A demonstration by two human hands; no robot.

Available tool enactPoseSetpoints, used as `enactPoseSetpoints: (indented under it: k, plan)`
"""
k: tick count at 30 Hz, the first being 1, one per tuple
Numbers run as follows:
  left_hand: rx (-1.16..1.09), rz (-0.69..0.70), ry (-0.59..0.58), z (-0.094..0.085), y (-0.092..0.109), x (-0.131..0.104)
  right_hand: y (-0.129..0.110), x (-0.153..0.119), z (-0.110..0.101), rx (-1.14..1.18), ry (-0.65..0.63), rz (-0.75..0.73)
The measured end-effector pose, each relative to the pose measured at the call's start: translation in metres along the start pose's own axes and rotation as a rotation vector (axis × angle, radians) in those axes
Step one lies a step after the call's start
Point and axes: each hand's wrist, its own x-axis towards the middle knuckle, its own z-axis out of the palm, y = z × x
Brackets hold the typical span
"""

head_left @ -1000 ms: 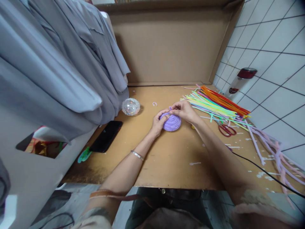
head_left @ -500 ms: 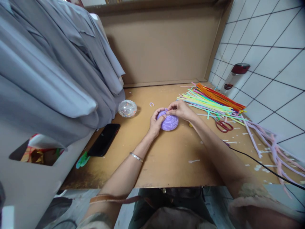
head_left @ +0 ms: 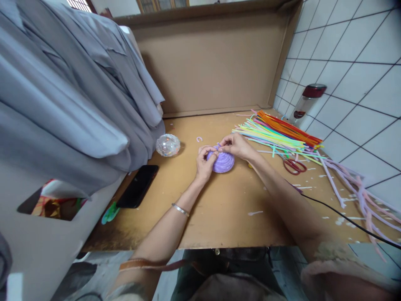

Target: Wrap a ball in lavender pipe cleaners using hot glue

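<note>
The purple coil (head_left: 224, 163) was in the middle of the table (head_left: 225, 221), between the two hands. The left hand (head_left: 205, 162) had its grip closed on the coil's left edge, the thumb lying on its face and the fingers along its far side. The right hand (head_left: 237, 145) had its grip pinched nearly to nothing at the coil's far edge, beside a short purple tip (head_left: 218, 144) that stuck out there; it seemed to have hold of that edge or the tip, though which could not be told.

If the left thumb had eased off, the coil could have turned or slipped under the right hand's pull. Too hard a pinch at the far edge could have bent the rows out of line or let one spring loose. The scissors (head_left: 295, 166), right of the coil, lay against the stems (head_left: 277, 138) and might have snagged one if lifted carelessly. The ball (head_left: 168, 145), left of the coil, looked round enough to roll if knocked.

The fingertips hid much of the coil's far edge, and whether its underside rested on the table was unclear, as was whether it was flat or domed. A small yellow thing (head_left: 250, 165) just right of the coil was partly covered by the right forearm, and the blades of the scissors were hard to make out among the stems.
</note>
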Motion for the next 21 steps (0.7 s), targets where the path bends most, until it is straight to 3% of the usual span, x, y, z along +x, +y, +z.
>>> enactPoseSetpoints:
  k: [3,8,10,21]
  plan:
    - [0.131,0.078,-0.022,-0.004,0.004,-0.001,-0.001,0.000,0.000,0.000,0.004,0.011]
    - [0.509,0.371,-0.125,-0.012,0.017,-0.004,-0.003,-0.001,0.000,-0.038,0.041,0.041]
    - [0.660,0.417,-0.157,-0.012,0.023,-0.007,-0.004,-0.002,0.000,-0.079,0.073,0.056]
    - [0.897,0.294,-0.253,0.004,0.032,-0.024,-0.010,-0.003,0.001,-0.188,0.173,0.153]
